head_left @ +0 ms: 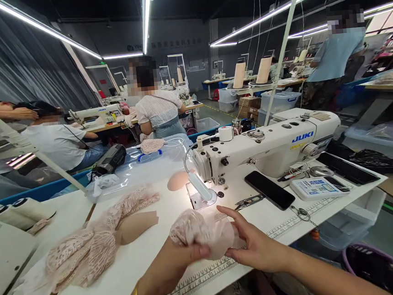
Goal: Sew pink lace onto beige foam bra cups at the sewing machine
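Observation:
A bundle of pale pink lace fabric [191, 228] is gathered up in front of the sewing machine. My left hand [188, 254] is closed on it, thumb pressing from the near side. My right hand [251, 241] curves around the sheer right end of the bundle, with thumb and fingers against the cloth. Just beyond my hands is the white JUKI sewing machine [258, 146], its lamp lighting the needle area. Thread snips [249, 201] lie to the right of the needle plate. A beige cup-shaped piece [178, 181] rests left of the needle.
More pink lace [91, 248] is heaped on the left of the table, against a tan pad [138, 227]. A black phone [269, 189] and a white box [313, 187] lie on the right. A printed ruler [208, 277] runs along the front edge. Several people work at other stations.

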Demonstrator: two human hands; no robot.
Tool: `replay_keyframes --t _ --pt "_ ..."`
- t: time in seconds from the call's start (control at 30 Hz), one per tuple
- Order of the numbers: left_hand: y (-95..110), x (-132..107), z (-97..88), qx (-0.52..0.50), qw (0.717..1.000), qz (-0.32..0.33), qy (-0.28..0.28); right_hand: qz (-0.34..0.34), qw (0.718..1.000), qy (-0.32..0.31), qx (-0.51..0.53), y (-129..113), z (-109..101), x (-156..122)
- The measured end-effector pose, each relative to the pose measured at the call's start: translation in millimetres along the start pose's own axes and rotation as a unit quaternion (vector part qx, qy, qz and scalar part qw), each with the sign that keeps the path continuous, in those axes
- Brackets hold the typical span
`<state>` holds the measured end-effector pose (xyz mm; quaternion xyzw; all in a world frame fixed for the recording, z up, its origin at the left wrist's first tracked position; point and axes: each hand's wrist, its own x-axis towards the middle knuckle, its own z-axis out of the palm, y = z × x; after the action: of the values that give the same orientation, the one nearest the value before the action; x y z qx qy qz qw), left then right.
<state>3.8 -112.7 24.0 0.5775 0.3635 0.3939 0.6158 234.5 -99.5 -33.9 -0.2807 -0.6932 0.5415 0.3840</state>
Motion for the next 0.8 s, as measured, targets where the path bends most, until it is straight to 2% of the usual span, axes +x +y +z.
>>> replay_keyframes --t 0.03,0.07,0.13,0.2,0.27,0.3,0.4,0.57,0.8 --pt "5 1 -4.4 0.079 0.995 0.021 -0.062 -0.056 0.994 -0.02 -0.092 2 -10 7" --pt "10 4 -8.1 0.146 0.982 0.04 -0.112 -0.129 0.974 -0.035 -0.18 4 -20 16" --pt "15 15 -13.4 0.265 0.946 0.072 -0.174 -0.243 0.908 -0.064 -0.335 11 -36 41" --pt "15 31 -17.5 0.386 0.892 0.095 -0.213 -0.283 0.835 -0.116 -0.457 21 -48 66" --pt "11 47 -22.2 0.479 0.84 0.107 -0.231 -0.286 0.799 -0.131 -0.512 31 -55 84" --pt "9 54 -24.9 0.495 0.831 0.105 -0.233 -0.28 0.796 -0.129 -0.521 35 -58 89" --pt "4 67 -32.6 0.5 0.826 0.101 -0.24 -0.252 0.81 -0.112 -0.518 40 -65 90" --pt "2 70 -37.8 0.506 0.825 0.105 -0.229 -0.22 0.82 -0.093 -0.52 37 -69 83" --pt "0 74 -40.9 0.504 0.825 0.122 -0.223 -0.191 0.838 -0.08 -0.505 39 -68 86"
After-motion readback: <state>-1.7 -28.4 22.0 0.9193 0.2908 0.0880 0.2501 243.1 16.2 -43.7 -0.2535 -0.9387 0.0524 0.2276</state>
